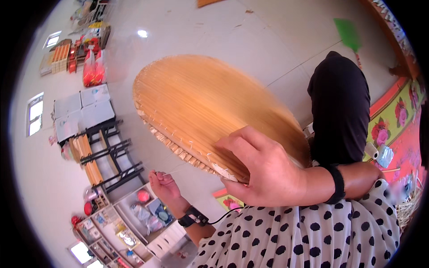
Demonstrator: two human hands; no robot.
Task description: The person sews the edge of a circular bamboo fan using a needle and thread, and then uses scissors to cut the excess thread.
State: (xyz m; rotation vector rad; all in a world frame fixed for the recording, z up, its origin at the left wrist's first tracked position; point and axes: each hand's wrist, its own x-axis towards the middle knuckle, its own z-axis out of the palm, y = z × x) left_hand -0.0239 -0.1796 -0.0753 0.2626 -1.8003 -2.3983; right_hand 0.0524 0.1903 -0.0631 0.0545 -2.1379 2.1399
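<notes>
A large oval, straw-coloured panel (pixel 201 98) with fine parallel ribs tilts up in front of me. White stitches run along its left rim, where a pale pleated edging (pixel 178 149) is attached. My right hand (pixel 270 167) grips the near rim, thumb below and bent fingers on the ribbed face. Off to the left of the panel, apart from it, my left hand (pixel 164 185) is closed in a pinch. A thin pale thread (pixel 173 171) stretches from its fingertips toward the rim; whether a needle is there too, I cannot make out.
My dark-trousered knee (pixel 339 107) rises right of the panel. A flowered mat (pixel 386 120) lies far right, with a white roll (pixel 371 150) and a blue packet (pixel 384 156). A green fly swatter (pixel 347 35) lies beyond. Shelves (pixel 107 232) and folded tables (pixel 107 156) stand left.
</notes>
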